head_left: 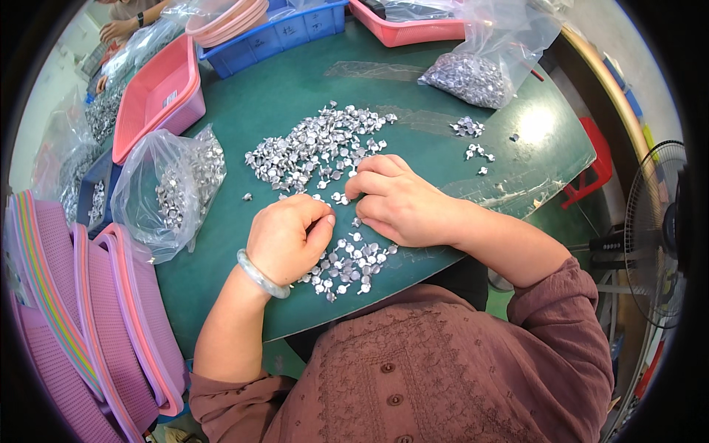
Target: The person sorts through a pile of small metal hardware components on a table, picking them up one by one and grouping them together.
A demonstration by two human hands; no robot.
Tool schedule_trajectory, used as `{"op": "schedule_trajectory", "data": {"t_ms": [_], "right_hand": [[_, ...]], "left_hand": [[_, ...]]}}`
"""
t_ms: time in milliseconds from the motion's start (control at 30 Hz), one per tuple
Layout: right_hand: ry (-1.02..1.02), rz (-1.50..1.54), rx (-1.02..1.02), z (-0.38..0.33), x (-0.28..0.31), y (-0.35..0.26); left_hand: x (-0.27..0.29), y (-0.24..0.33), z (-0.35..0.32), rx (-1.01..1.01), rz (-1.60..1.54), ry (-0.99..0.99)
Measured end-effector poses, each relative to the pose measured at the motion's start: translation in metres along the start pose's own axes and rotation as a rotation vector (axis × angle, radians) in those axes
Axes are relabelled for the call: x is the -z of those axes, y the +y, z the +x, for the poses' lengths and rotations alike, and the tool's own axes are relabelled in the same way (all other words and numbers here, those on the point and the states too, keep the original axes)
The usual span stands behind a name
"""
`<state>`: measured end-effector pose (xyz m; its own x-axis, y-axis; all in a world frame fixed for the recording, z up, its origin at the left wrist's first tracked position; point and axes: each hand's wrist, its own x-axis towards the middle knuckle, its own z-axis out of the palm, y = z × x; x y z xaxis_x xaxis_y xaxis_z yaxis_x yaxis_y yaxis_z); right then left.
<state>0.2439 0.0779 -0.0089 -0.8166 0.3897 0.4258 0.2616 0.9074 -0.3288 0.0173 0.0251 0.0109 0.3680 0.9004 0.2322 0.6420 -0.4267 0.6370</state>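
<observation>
Both hands sorted small shiny silver metal studs (pixel 314 148) on the green round table (pixel 281 96).

Left hand (pixel 284 240) curled shut, right hand (pixel 395 199) pinching; what either held could not be told. Studs judged light, hard, slippery, best taken by the flat head. Near pile (pixel 347 266) sat close to table edge; open room lay right.

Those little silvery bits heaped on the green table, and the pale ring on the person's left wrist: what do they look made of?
The small silvery pieces look like metal: bright grey, with glints off their flat round heads. The pale bangle looks like polished stone or glass, smooth, glossy and slightly translucent; which one cannot be told. The dark green table top looks like a matt mat, perhaps rubber or vinyl.
</observation>
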Motion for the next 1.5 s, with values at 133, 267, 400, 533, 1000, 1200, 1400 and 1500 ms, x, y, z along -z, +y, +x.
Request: {"op": "schedule_trajectory", "data": {"t_ms": [133, 267, 400, 533, 1000, 1200, 1400, 1500], "right_hand": [[0.019, 0.044, -0.036, 0.0, 0.007, -0.002], [0.051, 0.037, -0.087, -0.004, 0.016, 0.003], [0.052, 0.041, -0.113, -0.012, 0.018, 0.008], [0.045, 0.048, -0.124, -0.015, 0.019, 0.006], [0.037, 0.003, -0.085, -0.014, 0.011, 0.003], [-0.007, -0.026, -0.007, -0.017, 0.018, -0.004], [0.051, 0.028, -0.113, -0.031, 0.033, -0.006], [0.027, 0.032, -0.137, -0.041, 0.036, -0.01]], "left_hand": [[0.001, 0.0, 0.0, -0.02, 0.014, -0.022], [0.0, 0.0, -0.001, -0.036, 0.017, -0.024], [0.001, 0.003, -0.001, -0.019, 0.025, -0.044], [0.0, 0.007, 0.0, -0.016, 0.056, -0.056], [-0.009, 0.013, -0.002, -0.12, 0.178, -0.101], [-0.008, 0.016, -0.001, -0.133, 0.166, -0.125], [-0.01, 0.016, -0.001, -0.178, 0.116, -0.097], [-0.012, 0.015, -0.001, -0.193, 0.092, -0.101]]}}
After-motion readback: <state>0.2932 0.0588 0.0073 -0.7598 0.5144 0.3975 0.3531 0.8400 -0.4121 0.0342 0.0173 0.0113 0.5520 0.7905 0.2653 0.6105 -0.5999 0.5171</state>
